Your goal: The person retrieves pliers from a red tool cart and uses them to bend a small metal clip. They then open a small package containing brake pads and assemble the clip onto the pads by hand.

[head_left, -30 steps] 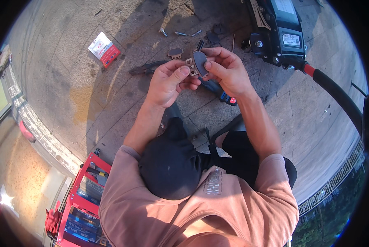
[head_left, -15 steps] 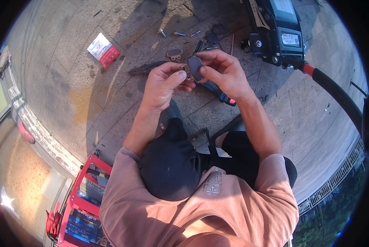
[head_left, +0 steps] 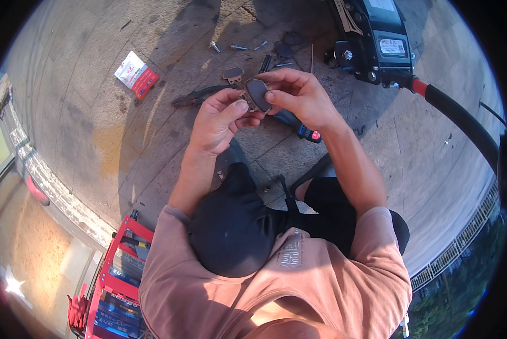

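Both hands pinch one brake pad [head_left: 257, 94] above the pavement [head_left: 95, 113]: your right hand [head_left: 298, 99] thumbs its dark face, your left hand [head_left: 219, 118] grips the left edge. Judge it small, stiff and light with a dusty face, so hold the edges. Second brake pad [head_left: 232, 74], pliers [head_left: 199, 95] and bolts [head_left: 239, 47] lie beyond.

Red-and-white packet [head_left: 136, 74], loose bolts [head_left: 237, 47] and red toolbox [head_left: 119, 282] on the pavement
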Motion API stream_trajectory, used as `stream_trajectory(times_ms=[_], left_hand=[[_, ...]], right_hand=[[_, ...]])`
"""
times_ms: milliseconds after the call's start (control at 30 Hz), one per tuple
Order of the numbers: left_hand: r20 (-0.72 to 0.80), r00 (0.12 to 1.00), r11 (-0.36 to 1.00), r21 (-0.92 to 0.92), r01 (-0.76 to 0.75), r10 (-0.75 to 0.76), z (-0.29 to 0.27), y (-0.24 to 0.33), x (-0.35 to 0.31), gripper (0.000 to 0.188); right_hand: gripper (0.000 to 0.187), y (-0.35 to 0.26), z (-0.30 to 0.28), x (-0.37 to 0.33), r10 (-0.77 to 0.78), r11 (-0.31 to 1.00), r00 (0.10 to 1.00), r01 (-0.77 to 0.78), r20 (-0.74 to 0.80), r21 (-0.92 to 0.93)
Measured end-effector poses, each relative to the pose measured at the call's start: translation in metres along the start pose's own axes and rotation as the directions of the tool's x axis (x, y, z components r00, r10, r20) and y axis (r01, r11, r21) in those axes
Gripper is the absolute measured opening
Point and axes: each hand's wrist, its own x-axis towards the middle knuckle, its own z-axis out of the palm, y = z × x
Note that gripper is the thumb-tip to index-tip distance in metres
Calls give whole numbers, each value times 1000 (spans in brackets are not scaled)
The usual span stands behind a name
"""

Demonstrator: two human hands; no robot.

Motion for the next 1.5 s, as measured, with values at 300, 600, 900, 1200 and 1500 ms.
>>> stream_trajectory(times_ms=[300,600,900,1200,1500], left_hand=[[9,1000,999,-37,-14,15,-5,-7,0,16],[-214,950,957,-128,-260,229,-49,-22,-14,17],[-227,869,894,200,-401,441,-47,-23,-3,18],[-188,951,959,190,-208,244,-22,-14,-11,21],[-30,995,964,-244,-103,99,-25,-10,-11,22]], right_hand=[[33,2,-5,1,6,1000,999,-5,49,-28],[36,31,-29,44,-79,914,973,-15,-215,-406],[41,36,27,54,-86,933,990,120,113,-338],[35,7,12,50,-272,588,881,471,387,-658],[40,-5,18,36,-499,36,564,772,658,-634]])
